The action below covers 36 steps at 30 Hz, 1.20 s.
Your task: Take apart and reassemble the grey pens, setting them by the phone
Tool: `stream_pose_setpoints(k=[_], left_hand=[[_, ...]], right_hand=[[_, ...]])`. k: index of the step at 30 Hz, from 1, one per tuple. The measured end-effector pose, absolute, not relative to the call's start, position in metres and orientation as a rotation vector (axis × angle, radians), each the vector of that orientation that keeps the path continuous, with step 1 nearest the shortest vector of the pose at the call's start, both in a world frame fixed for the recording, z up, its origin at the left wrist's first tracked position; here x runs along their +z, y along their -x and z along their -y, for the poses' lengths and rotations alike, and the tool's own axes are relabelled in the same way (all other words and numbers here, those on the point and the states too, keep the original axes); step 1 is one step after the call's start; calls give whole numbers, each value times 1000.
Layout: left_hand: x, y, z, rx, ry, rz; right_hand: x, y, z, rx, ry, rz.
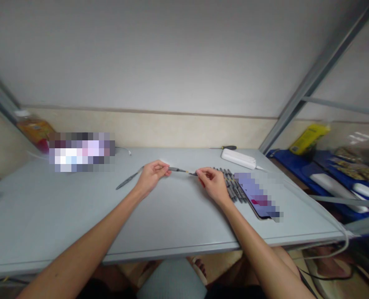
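Observation:
My left hand (153, 174) is closed around the barrel of a dark pen (176, 169) held just above the grey table (78, 216). My right hand (211, 180) pinches a small part at the pen's tip end (193, 173); the two hands face each other a short gap apart. A second grey pen (128, 180) lies on the table left of my left hand. A row of several dark pens (232, 187) lies just behind and right of my right hand.
A phone (259, 197) lies right of the pen row. A white power adapter (239, 158) and a small screwdriver (226, 148) sit at the back right. An orange bottle (35, 129) and a blurred object (81, 151) stand at the back left. Blue trays (328, 174) are off the table's right.

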State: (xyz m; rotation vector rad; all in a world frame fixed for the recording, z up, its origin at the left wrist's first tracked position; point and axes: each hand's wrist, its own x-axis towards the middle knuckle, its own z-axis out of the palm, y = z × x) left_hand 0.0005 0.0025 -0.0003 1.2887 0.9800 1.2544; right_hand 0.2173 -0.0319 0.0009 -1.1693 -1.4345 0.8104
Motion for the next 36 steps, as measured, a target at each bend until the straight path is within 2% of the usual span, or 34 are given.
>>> stream_pose_setpoints(k=[9, 16, 26, 32, 36], left_hand=[[0, -2, 0, 1221, -1294, -984], [2, -4, 2, 1211, -1319, -970], [0, -2, -2, 1278, -1269, -985], [-1, -2, -2, 1244, -1265, -967], [0, -2, -1, 1259, -1268, -961]], right_hand=[[4, -214, 35, 837, 1184, 1402], [4, -213, 38, 725, 1275, 1412], [2, -212, 35, 887, 1042, 1379], [5, -213, 39, 795, 1225, 1480], [4, -214, 39, 738, 1193, 1491]])
